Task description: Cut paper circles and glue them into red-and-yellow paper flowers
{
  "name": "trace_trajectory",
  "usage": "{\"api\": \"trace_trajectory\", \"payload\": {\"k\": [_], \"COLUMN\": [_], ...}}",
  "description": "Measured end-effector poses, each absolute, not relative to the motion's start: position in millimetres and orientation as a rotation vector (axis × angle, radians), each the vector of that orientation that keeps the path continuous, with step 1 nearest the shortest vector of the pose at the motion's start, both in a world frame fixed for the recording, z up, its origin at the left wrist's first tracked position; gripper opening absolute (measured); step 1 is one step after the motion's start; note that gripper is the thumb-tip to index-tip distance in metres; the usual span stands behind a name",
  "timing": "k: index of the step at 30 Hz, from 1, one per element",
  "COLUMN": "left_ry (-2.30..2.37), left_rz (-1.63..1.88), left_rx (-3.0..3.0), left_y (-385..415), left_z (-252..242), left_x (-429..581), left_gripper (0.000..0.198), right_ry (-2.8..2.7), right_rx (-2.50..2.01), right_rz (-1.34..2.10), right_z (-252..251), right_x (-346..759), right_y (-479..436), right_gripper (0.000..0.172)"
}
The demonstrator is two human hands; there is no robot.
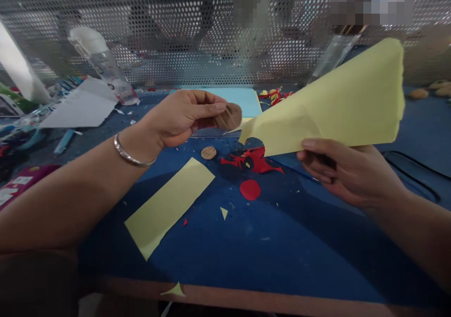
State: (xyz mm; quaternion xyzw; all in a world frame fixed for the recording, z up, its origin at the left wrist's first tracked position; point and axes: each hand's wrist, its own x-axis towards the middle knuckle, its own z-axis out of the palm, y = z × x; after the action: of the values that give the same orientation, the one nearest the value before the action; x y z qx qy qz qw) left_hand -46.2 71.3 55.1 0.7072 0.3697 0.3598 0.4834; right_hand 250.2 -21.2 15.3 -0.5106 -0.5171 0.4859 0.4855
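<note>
My left hand [188,115], with a silver bangle on its wrist, pinches a flat brown disc [230,116] between thumb and fingers. Yellow paper [338,101], a large sheet that is folded or curved, is gripped at its lower edge by my right hand [338,169]. A second, smaller brown disc [209,152] lies on the blue tabletop [268,242] below my left hand. Near it are red paper scraps [262,159] with cut-out holes and a red paper circle [250,190]. A yellow paper strip [169,209] rests at an angle on the near left.
A clear bottle with a white lid [102,63] stands at the back left beside a white sheet [81,103]. Light blue paper [243,100] lies behind my hands. A perforated metal panel [197,35] bounds the far side. A black cord [412,171] is at the right.
</note>
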Motion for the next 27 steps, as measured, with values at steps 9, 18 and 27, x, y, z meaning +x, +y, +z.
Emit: {"api": "trace_trajectory", "payload": {"k": [9,18,27], "left_ry": [0.781,0.715,0.738], "left_rz": [0.652,1.017,1.243], "left_rx": [1.426,1.127,0.993], "left_y": [-0.7,10.5,21.4], "left_z": [39.8,27.9,21.0], "left_x": [-7.0,-1.4,-2.6], "left_gripper": [0.014,0.017,0.019], "right_ry": [-1.214,-1.266,-1.583], "right_rx": [-1.234,-1.234,-1.432], "right_rz": [1.198,1.362,1.767], "right_z": [17.8,12.1,18.9], "right_x": [245.1,235.3,239.8], "right_y": [-25.1,-30.4,-35.9], "right_gripper": [0.028,0.041,0.051]}}
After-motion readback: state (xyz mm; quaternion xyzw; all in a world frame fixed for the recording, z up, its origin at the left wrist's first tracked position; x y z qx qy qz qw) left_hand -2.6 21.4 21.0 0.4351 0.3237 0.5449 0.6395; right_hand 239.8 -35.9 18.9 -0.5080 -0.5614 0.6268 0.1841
